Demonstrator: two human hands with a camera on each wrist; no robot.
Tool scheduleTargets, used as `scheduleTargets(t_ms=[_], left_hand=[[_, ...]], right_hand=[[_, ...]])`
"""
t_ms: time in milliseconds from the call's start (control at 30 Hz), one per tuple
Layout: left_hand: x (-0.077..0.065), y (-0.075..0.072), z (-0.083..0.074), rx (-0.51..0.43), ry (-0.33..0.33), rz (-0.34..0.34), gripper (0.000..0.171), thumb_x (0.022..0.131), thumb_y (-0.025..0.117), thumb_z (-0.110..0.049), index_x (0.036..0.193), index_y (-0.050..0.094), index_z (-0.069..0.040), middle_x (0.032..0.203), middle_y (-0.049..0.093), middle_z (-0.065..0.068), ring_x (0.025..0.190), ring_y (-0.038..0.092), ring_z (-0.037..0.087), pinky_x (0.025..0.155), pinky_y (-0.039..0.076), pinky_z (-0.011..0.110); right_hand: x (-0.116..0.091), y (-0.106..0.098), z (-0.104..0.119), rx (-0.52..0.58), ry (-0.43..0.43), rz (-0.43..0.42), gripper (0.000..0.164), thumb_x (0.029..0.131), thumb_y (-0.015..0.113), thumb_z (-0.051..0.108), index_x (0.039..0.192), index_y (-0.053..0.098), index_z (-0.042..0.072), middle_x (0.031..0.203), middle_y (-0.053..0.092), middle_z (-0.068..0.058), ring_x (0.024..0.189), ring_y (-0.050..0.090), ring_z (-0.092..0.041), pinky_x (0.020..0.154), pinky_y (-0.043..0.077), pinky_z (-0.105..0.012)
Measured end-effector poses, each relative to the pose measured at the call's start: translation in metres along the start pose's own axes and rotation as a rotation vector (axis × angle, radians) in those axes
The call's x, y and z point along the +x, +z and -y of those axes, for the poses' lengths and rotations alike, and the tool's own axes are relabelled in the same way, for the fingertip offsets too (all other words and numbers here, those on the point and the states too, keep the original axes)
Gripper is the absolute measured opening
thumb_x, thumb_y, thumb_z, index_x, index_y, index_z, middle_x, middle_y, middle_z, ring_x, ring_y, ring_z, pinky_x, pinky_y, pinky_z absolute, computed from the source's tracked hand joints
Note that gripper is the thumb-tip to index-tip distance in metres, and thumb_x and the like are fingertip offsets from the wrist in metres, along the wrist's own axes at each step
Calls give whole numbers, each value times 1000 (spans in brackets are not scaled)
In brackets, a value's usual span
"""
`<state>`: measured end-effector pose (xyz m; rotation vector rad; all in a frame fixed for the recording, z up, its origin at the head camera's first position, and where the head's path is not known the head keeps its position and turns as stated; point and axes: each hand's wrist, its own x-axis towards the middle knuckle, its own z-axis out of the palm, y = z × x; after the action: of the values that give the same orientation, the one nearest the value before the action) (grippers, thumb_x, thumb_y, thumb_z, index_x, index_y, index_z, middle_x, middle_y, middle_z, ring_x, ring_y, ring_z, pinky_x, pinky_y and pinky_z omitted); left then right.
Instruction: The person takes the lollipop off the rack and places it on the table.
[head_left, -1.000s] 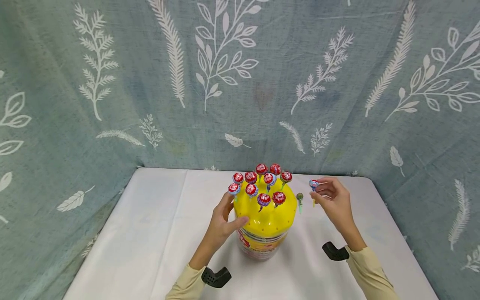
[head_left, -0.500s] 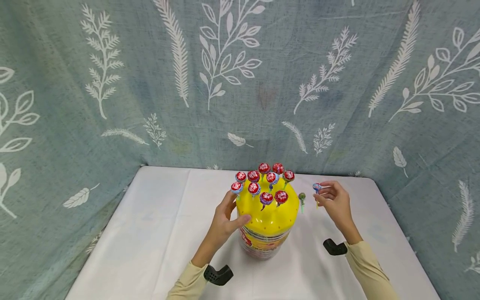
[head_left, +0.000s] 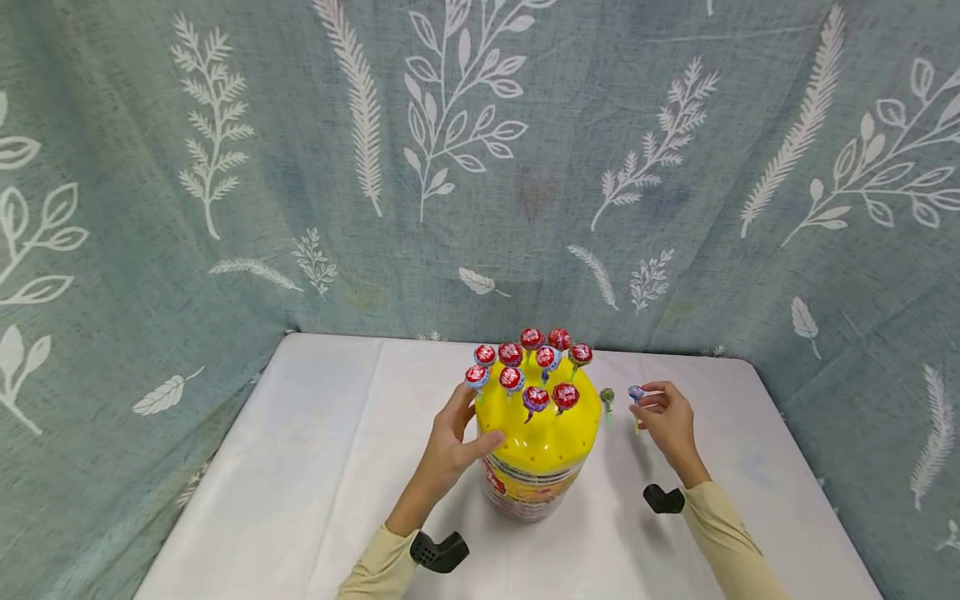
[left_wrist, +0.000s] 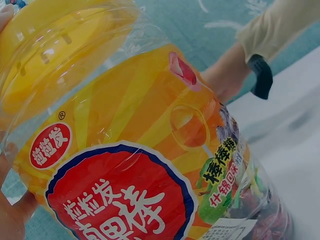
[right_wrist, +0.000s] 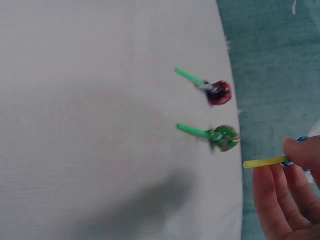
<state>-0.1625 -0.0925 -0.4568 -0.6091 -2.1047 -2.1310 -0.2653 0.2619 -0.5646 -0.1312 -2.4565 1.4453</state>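
A clear plastic candy jar with a yellow lid stands upright on the table. Several wrapped lollipops stick up from holes in the lid. My left hand grips the lid's left side, thumb at the front and fingers round the far side. To the right of the jar, my right hand pinches a blue-wrapped lollipop just under its head, its yellow stick pointing down. Between hand and jar lies a green lollipop. Beside it in the right wrist view is a red lollipop.
A white cloth covers the table. Grey-green leaf-patterned curtains hang behind the table and along both sides. More lollipops show through the lower wall of the jar. Each wrist wears a black camera mount.
My right hand has lowered a little toward the table with the blue lollipop, beside the green one. The left hand keeps its hold on the lid. The head view has shifted slightly.
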Motion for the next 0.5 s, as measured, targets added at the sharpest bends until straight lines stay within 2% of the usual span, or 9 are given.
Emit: scheduleTargets(t_ms=[133, 233, 333, 500], left_hand=[[0, 0, 0, 2, 4, 1, 66, 84, 68, -26, 142, 38, -22, 147, 37, -2, 137, 28, 20, 109, 22, 53], [-1, 0, -1, 1, 5, -1, 66, 84, 69, -26, 142, 38, -22, 147, 37, -2, 137, 27, 20, 110, 21, 53], [-1, 0, -1, 2, 7, 1, 66, 84, 68, -27, 142, 37, -22, 147, 37, -3, 137, 27, 19, 110, 20, 52], [-1, 0, -1, 7, 10, 4, 66, 84, 68, -27, 143, 37, -23, 147, 37, -3, 138, 27, 20, 110, 20, 53]], right_hand=[[13, 12, -39, -88, 16, -31, 40, 77, 77, 8, 110, 55, 11, 85, 62, -9, 68, 63, -19, 45, 51, -25], [16, 17, -48, -112, 46, -30, 40, 78, 76, 9, 111, 55, 9, 87, 62, -11, 70, 62, -22, 50, 53, -29], [14, 17, -37, -122, 70, -15, 39, 78, 74, 6, 111, 54, 3, 88, 62, -15, 69, 61, -22, 46, 51, -27], [6, 11, 1, -106, 166, 38, 38, 78, 72, 3, 110, 53, -2, 86, 61, -19, 65, 59, -24, 39, 45, -23]])
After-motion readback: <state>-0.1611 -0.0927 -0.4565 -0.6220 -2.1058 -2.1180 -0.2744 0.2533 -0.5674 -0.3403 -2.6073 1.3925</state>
